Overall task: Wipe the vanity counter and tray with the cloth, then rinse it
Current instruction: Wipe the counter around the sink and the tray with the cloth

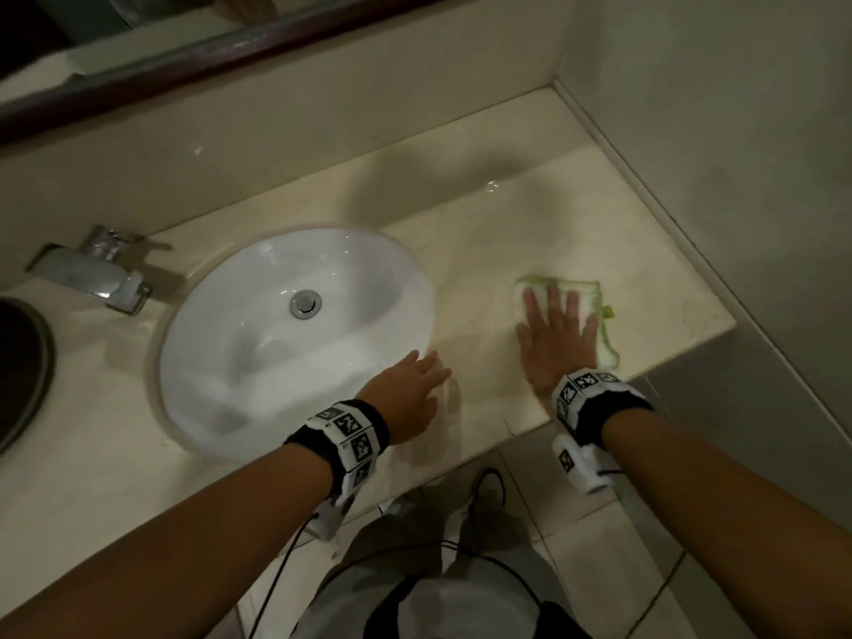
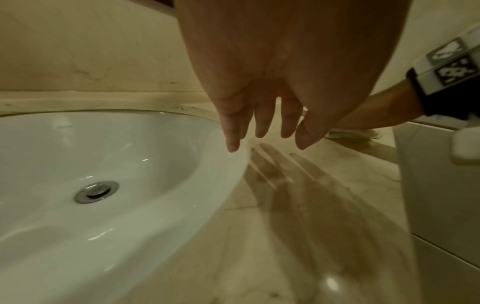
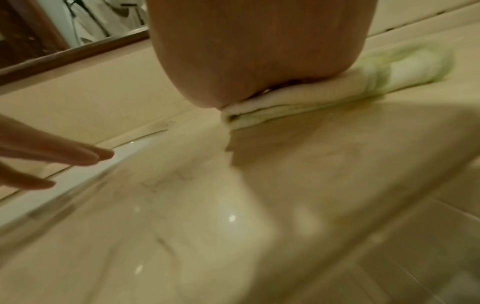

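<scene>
A folded white cloth with green edging (image 1: 585, 292) (image 3: 298, 98) lies flat on the cream marble counter (image 1: 484, 251), right of the basin. My right hand (image 1: 555, 332) presses on it with straight, spread fingers; in the right wrist view the palm (image 3: 249, 61) hides most of the cloth. My left hand (image 1: 410, 389) (image 2: 262, 115) hovers just above the counter beside the basin's right rim, fingers straight and holding nothing. No tray that I can make out; a dark round object (image 1: 20, 371) sits at the far left edge.
A white oval basin (image 1: 295, 334) (image 2: 103, 164) with a metal drain (image 1: 305, 303) is set into the counter. A chrome tap (image 1: 92, 269) stands at its left. Walls close the counter at the back and right. The counter's front edge (image 1: 576, 419) drops to a tiled floor.
</scene>
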`<state>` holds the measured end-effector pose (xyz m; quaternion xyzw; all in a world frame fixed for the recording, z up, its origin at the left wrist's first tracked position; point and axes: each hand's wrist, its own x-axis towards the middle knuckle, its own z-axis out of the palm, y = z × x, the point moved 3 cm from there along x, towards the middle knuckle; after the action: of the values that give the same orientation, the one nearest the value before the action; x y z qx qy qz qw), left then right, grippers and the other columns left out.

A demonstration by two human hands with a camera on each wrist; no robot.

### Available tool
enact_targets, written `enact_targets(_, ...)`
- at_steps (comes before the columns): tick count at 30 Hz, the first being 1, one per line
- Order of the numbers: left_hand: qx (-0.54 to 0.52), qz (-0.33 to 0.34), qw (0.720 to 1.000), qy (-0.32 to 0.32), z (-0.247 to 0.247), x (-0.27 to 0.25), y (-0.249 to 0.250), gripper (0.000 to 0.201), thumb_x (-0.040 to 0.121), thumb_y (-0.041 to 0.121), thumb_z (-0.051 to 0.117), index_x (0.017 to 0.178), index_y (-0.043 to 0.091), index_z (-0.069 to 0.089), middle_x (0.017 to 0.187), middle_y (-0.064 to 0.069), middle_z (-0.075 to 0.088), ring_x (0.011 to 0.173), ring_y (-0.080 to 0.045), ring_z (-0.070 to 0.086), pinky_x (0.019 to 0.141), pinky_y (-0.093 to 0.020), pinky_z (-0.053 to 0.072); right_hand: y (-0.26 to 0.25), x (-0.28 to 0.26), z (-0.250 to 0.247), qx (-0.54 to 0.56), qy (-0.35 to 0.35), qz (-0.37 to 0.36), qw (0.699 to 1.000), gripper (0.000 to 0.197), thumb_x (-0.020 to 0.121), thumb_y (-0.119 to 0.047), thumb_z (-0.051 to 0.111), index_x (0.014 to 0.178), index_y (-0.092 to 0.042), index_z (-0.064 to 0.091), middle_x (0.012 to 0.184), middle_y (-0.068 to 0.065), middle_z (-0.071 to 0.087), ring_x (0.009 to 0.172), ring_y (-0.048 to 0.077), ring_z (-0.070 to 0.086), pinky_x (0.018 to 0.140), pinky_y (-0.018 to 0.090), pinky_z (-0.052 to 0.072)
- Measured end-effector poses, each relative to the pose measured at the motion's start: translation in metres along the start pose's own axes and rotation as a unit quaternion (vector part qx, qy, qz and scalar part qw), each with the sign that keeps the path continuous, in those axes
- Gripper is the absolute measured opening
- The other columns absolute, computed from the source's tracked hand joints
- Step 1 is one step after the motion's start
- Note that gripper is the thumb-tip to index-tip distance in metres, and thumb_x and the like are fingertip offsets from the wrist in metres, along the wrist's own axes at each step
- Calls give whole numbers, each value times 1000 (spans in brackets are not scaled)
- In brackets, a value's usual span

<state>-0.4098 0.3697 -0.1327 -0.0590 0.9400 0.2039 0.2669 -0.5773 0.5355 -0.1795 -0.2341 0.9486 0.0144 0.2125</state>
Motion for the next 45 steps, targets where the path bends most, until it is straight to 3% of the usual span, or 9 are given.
enact_targets(4,-36,-22,999,30,-7,-20,-30,49,100,26,40,148,26,33,159,0,23,146,-21,21,118,-37,22,-58,0,8,-7,12,-55,998,57,102,-42,15,154,-33,-7,163,3,-15,149,30,-15,117,58,-5)
enact_targets(8,-61,-30,996,50,-13,-28,-54,46,99,26,42,145,26,41,157,0,30,143,-19,28,117,-34,23,-107,-39,33,-19,20,-137,990,62,94,-46,-4,154,-31,-7,162,6,-15,148,31,-17,116,57,-8)
enact_targets(11,-72,-20,995,69,-17,-26,-62,43,99,25,43,142,26,45,155,1,34,142,-18,31,116,-32,23,-122,-77,54,-10,17,-197,980,58,99,-46,4,154,-33,-7,162,5,-14,148,32,-17,115,58,-10)
enact_targets(14,-90,-6,993,83,-21,-20,-63,39,99,26,44,138,27,50,152,0,39,139,-18,36,114,-32,25,-120,-96,65,-37,20,-240,970,58,101,-45,16,155,-30,4,163,8,6,149,34,0,114,61,2)
enact_targets(17,-100,6,991,83,-24,-18,-63,39,99,27,44,137,26,51,150,2,41,137,-17,39,113,-31,28,-112,-91,61,-48,4,-265,963,58,101,-47,17,156,-33,5,164,4,0,150,29,-6,116,58,-3)
enact_targets(29,-64,4,996,55,-23,-14,-67,41,98,29,42,139,24,49,148,3,43,133,-18,43,111,-34,34,-106,-5,19,-8,23,-71,997,56,100,-48,5,153,-36,-10,162,0,-18,148,25,-20,118,55,-9)
enact_targets(37,-92,7,989,118,-35,3,-43,36,95,23,47,130,22,57,139,2,52,125,-20,50,103,-36,41,-117,-80,49,-40,-24,-182,982,57,101,-46,8,151,-33,-15,159,5,-24,145,29,-26,116,59,-10)
enact_targets(41,-85,-6,992,94,-39,23,-25,40,95,25,48,134,23,54,149,0,42,138,-20,36,111,-38,34,-102,-74,50,-50,-33,-219,974,56,101,-49,9,154,-33,0,162,2,-12,147,25,-21,117,55,-12)
enact_targets(45,-86,-11,991,104,-39,35,-6,37,97,23,44,133,20,54,144,-1,46,131,-20,43,106,-36,38,-93,-60,35,-49,-40,-246,967,58,96,-53,-4,150,-33,-12,160,0,-18,146,22,-26,116,52,-17)
